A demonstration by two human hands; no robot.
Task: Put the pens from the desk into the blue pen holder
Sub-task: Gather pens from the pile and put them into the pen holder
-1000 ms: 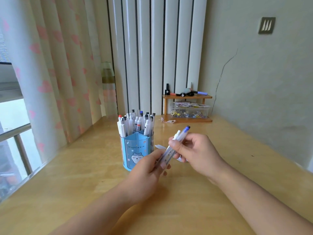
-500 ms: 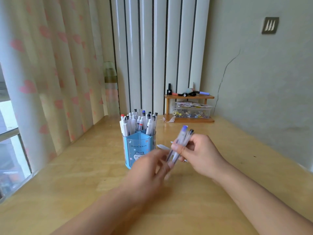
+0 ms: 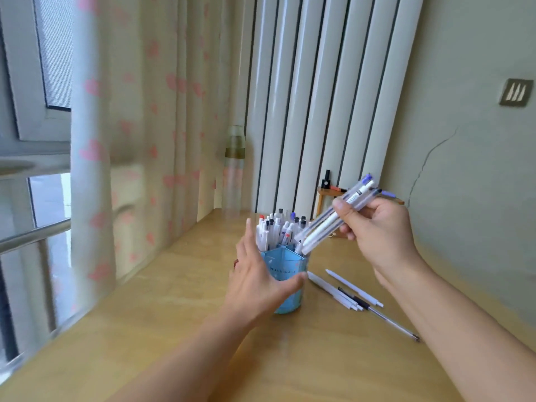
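Observation:
The blue pen holder (image 3: 285,264) stands on the wooden desk (image 3: 319,358), packed with several pens (image 3: 278,230). My left hand (image 3: 258,280) is spread open around the holder's left and front side, with the thumb across its front. My right hand (image 3: 380,230) is raised to the right of the holder and grips a small bundle of pens (image 3: 333,217). The bundle slants down to the left, its lower tips just over the holder's right rim. Several loose pens (image 3: 348,291) lie on the desk right of the holder.
A curtain with pink hearts (image 3: 130,140) and a window hang along the left. White vertical panels (image 3: 319,97) stand behind the desk. A clear bottle (image 3: 233,172) is in the back corner. A small wooden shelf (image 3: 327,192) sits behind my right hand.
My right hand lifted the pen bundle up and tipped it toward the holder. My left hand let go of the bundle and moved left onto the holder. The view shifted left.

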